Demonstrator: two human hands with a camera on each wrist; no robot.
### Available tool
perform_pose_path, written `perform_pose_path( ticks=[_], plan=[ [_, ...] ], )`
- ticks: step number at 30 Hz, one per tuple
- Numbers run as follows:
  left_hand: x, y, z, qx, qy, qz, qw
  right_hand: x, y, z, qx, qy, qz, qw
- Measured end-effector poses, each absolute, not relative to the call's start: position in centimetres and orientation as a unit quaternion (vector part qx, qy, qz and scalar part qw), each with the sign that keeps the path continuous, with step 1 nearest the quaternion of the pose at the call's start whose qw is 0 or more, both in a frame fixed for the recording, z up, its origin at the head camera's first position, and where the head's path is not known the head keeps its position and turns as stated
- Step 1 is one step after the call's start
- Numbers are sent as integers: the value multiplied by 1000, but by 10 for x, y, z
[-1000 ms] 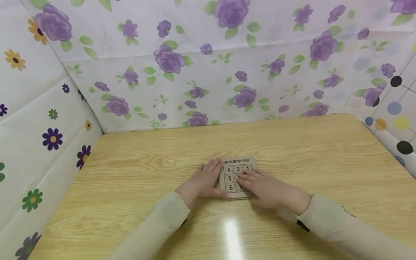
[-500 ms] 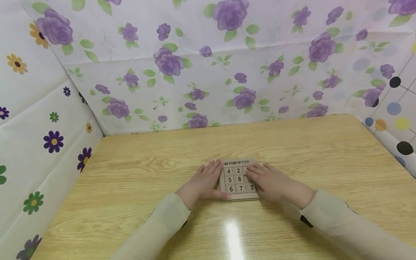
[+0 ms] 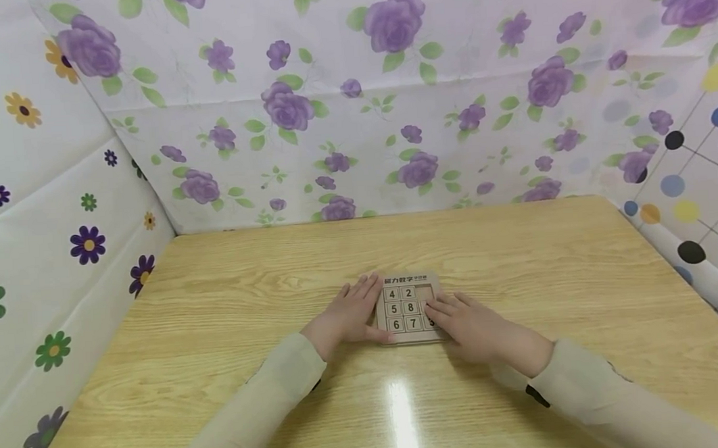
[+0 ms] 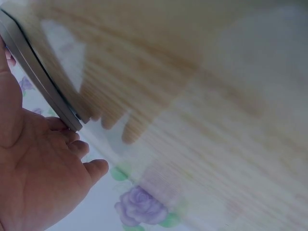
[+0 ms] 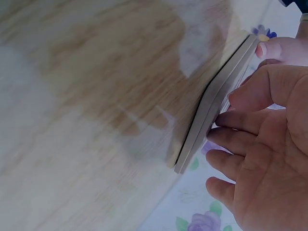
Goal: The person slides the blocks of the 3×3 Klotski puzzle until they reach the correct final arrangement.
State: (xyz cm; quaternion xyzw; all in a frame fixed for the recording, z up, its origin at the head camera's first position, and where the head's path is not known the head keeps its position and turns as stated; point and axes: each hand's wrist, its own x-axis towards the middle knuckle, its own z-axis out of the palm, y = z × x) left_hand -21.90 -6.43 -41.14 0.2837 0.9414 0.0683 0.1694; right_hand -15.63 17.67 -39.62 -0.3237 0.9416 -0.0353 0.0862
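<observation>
A wooden number sliding puzzle (image 3: 415, 338) lies flat on the table in the head view. Tiles 4, 2, 5, 8, 6 and 7 show plainly; its top right cell stands bare. My left hand (image 3: 350, 312) rests along the puzzle's left side, fingers straight at the upper corner, thumb on the lower one. My right hand (image 3: 477, 329) lies at the right side, fingertips touching the middle right cell and partly covering the 3. Whatever tile lies under them is hidden. Both wrist views show the puzzle's edge (image 5: 207, 108) close against the fingers.
The wooden table (image 3: 264, 269) extends around the puzzle, with a light reflection toward the near edge. A purple-flowered cloth (image 3: 341, 116) hangs behind it. Patterned cloths stand at the left (image 3: 63, 266) and right (image 3: 707, 192).
My right fingers moved up to the top right tile, then back toward me. The bare cell shifted from middle right to top right. The left hand stays in place.
</observation>
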Motion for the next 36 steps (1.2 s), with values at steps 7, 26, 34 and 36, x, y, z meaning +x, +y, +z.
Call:
perform_pose_path(
  ticks=[7,26,34,36],
  plan=[
    [-219,-65,-412,287,941,69,167,-163,176,-395,-330,940,-48,76],
    [-218,-61,-411,294,939,62,171,-188,165,-397,-335,933,-74,106],
    [-220,-64,-411,289,939,67,174,-190,177,-396,-323,937,-73,107],
    [-220,-64,-410,288,939,66,174,-190,179,-396,-323,937,-73,107]
  ],
)
